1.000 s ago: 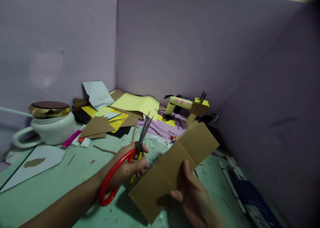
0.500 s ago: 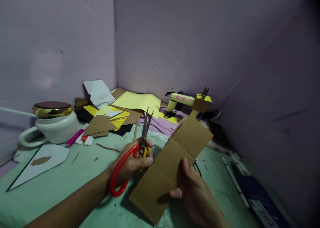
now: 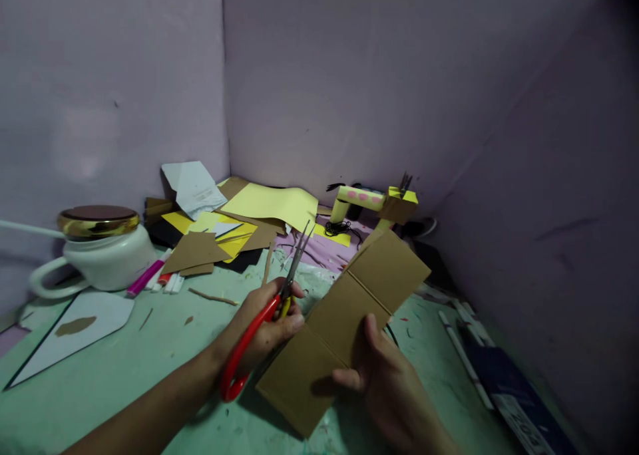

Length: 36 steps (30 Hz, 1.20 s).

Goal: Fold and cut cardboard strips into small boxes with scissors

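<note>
Cardboard strip [image 3: 327,322] slants from near left to far right, right hand [image 3: 394,382] pinching its right edge, left hand [image 3: 257,304] curled round red-handled scissors [image 3: 267,312] by its left edge.

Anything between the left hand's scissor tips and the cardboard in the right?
Nothing visible between the tips of the scissors and the cardboard. Lower down, the left hand has its thumb at the cardboard's edge, contact unclear.

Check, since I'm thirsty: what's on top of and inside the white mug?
A round brown-and-gold cover sits on the white mug; it hides the inside, so any contents cannot be seen.
</note>
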Available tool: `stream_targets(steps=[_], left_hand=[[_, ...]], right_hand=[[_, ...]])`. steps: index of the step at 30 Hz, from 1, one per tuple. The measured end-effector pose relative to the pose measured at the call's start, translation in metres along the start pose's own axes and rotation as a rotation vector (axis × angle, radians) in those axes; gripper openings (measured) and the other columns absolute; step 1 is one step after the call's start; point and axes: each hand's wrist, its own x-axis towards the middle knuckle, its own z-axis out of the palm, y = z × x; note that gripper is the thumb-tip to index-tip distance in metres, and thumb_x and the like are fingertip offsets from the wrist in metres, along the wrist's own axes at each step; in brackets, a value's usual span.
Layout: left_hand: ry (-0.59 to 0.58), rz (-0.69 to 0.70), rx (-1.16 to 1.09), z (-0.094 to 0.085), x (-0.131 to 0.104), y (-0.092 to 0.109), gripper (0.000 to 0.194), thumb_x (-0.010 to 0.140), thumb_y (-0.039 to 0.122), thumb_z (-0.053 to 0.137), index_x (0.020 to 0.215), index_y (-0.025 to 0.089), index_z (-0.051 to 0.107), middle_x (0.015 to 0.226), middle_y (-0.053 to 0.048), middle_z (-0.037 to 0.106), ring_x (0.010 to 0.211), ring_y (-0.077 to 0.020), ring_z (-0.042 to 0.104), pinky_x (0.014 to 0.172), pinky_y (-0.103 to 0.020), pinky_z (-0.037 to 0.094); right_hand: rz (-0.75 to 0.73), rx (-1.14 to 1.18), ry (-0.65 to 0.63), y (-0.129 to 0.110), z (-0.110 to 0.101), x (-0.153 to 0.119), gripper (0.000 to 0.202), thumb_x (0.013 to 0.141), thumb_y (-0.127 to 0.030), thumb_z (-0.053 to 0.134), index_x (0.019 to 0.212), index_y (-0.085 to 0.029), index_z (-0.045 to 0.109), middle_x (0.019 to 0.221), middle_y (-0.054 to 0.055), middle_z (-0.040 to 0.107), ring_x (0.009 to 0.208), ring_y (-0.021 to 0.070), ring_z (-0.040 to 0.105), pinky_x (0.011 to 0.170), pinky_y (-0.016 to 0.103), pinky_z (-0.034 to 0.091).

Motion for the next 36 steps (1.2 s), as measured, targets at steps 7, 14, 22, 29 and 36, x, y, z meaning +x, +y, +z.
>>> stream_targets(steps=[7,14,22,29,36], left_hand=[[0.049,-0.040,0.008,0.000,-0.003,0.001,0.024,0.080,0.036,0.052,0.096,0.020,0.045,0.074,0.001,0.055,0.065,-0.0146,0.049,0.060,-0.027,0.040],[0.191,0.060,0.806,-0.006,-0.026,0.007,0.027,0.088,0.032,0.037,0.110,0.022,0.049,0.086,-0.006,0.062,0.073,-0.0222,0.058,0.063,-0.032,0.040],[0.056,0.031,1.038,0.004,-0.051,-0.031,0.049,0.081,0.011,0.037,0.129,0.019,0.037,0.111,-0.014,0.061,0.095,-0.0270,0.060,0.075,-0.039,0.048],[0.065,-0.066,1.191,0.010,-0.043,-0.025,0.064,0.074,-0.005,0.023,0.137,0.007,0.027,0.120,-0.024,0.056,0.103,-0.0311,0.058,0.081,-0.049,0.047],[0.004,-0.030,1.296,0.004,-0.042,-0.018,0.083,0.065,-0.008,0.027,0.144,0.010,0.014,0.109,-0.021,0.060,0.088,-0.0305,0.061,0.071,-0.046,0.049]], right_hand=[[-0.031,0.038,0.042,-0.001,-0.001,0.002,0.030,0.085,-0.026,0.058,0.115,-0.022,0.058,0.103,0.006,0.071,0.081,0.0215,0.070,0.053,0.028,0.061],[-0.280,0.173,0.232,-0.006,-0.003,0.006,0.039,0.071,-0.025,0.073,0.108,-0.030,0.061,0.107,0.000,0.070,0.097,0.0241,0.065,0.073,0.044,0.059],[-0.356,0.240,0.279,-0.008,-0.002,0.003,0.050,0.070,-0.033,0.074,0.117,-0.028,0.057,0.101,0.002,0.071,0.096,0.0233,0.065,0.078,0.046,0.056],[-0.375,0.190,0.224,-0.004,-0.006,0.002,0.045,0.073,-0.036,0.071,0.117,-0.030,0.058,0.101,0.003,0.072,0.091,0.0232,0.066,0.077,0.048,0.056],[-0.349,0.133,0.130,0.001,-0.011,0.002,0.047,0.077,-0.038,0.067,0.122,-0.032,0.054,0.104,0.004,0.071,0.089,0.0234,0.067,0.076,0.049,0.056]])
